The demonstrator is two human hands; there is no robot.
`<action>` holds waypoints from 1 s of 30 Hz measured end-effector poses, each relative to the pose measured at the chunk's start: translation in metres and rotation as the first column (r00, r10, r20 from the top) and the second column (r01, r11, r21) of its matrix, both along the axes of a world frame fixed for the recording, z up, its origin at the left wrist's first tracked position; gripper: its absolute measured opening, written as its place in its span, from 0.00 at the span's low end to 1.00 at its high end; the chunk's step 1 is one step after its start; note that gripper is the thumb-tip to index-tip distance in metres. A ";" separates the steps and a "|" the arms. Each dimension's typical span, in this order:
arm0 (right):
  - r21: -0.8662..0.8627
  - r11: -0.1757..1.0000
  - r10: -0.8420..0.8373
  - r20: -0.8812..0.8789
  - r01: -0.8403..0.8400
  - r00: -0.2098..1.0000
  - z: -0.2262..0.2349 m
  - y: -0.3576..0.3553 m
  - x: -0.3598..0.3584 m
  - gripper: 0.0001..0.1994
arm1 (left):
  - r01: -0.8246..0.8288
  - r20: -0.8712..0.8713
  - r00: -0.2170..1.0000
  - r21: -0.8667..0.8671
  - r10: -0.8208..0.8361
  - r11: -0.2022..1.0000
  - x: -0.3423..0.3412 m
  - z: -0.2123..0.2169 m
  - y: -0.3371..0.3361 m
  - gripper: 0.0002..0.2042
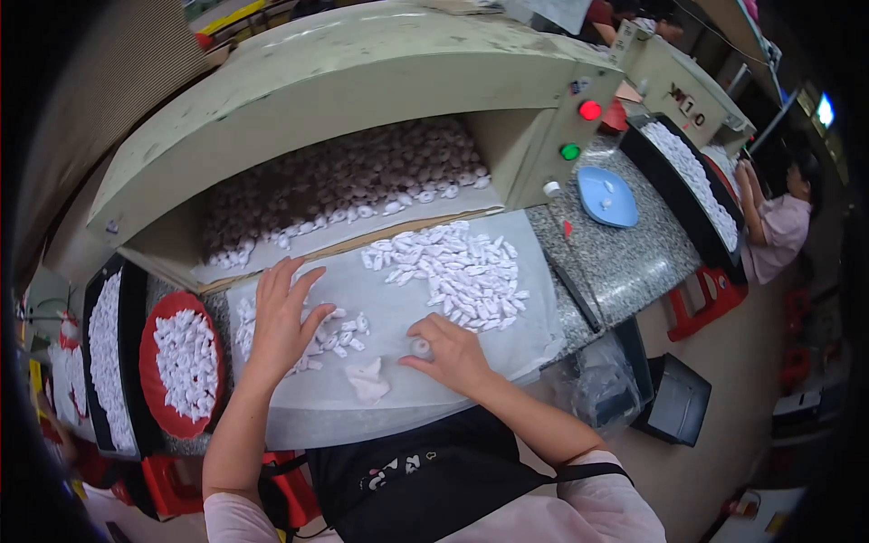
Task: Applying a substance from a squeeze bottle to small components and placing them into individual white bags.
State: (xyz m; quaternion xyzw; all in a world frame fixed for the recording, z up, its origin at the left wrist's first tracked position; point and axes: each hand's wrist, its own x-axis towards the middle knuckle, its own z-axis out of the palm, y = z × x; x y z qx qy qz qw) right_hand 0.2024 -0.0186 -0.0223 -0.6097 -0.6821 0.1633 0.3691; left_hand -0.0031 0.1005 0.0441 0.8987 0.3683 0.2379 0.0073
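Here, small white pieces (457, 271) are spread over a pale sheet (398, 312) laid on the table (625, 262), presumably so that they can be sorted flat and seen one by one. The left hand (282, 321) is laid open, fingers splayed, over a smaller scatter of pieces (339, 335) — nothing is gripped by it, the pieces merely being pressed or held in place. The right hand (453, 355) is closed in a pinch on a single small piece (421, 347), kept near the sheet's front edge, apart from the big heap. A crumpled white scrap (369, 380) lies just before the hands. Finished-looking pieces are gathered on a red plate (154, 398) at the left. What the pinched piece is exactly cannot be made out; the oven-like box (317, 100) behind holds more pieces, dim in shadow — and the far trays are cut off.
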 end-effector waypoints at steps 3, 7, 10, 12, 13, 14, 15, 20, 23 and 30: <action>0.052 0.998 0.029 -0.044 -0.026 0.999 0.003 -0.007 -0.001 0.23 | -0.014 -0.039 0.999 -0.043 0.012 0.999 0.036 -0.005 0.039 0.20; 0.108 0.994 0.042 -0.197 -0.021 0.980 0.023 -0.024 0.007 0.29 | -0.107 -0.194 0.974 0.060 0.116 0.993 0.064 -0.046 0.153 0.23; 0.133 0.991 0.034 -0.270 0.003 0.962 0.035 -0.032 0.034 0.27 | -0.059 -0.158 0.983 0.189 0.090 0.980 0.095 -0.060 0.190 0.24; 0.140 0.990 0.028 -0.308 0.016 0.951 0.038 -0.030 0.051 0.26 | -0.150 0.133 0.979 -0.061 0.157 0.987 0.119 -0.054 0.192 0.25; 0.133 0.991 0.020 -0.336 0.027 0.942 0.038 -0.026 0.058 0.25 | -0.143 0.139 0.979 -0.056 0.150 0.988 0.126 -0.052 0.191 0.25; 0.124 0.992 0.014 -0.364 0.034 0.931 0.037 -0.021 0.065 0.24 | -0.145 0.086 0.985 -0.053 0.149 0.988 0.130 -0.051 0.189 0.26; 0.113 0.993 0.005 -0.393 0.043 0.919 0.038 -0.017 0.071 0.23 | -0.145 0.030 0.989 -0.052 0.146 0.988 0.136 -0.044 0.182 0.26; 0.085 0.996 0.058 -0.334 -0.031 0.941 0.053 0.022 0.082 0.21 | -0.205 0.072 0.974 -0.125 0.215 0.971 0.138 -0.055 0.200 0.27; 0.121 0.989 0.119 -0.277 -0.089 0.953 0.056 0.051 0.078 0.19 | -0.176 0.127 0.974 -0.092 0.187 0.980 0.138 -0.064 0.206 0.26; 0.125 0.981 0.170 -0.165 -0.150 0.972 0.051 0.084 0.064 0.16 | -0.180 0.094 0.978 -0.062 0.186 0.982 0.138 -0.066 0.205 0.26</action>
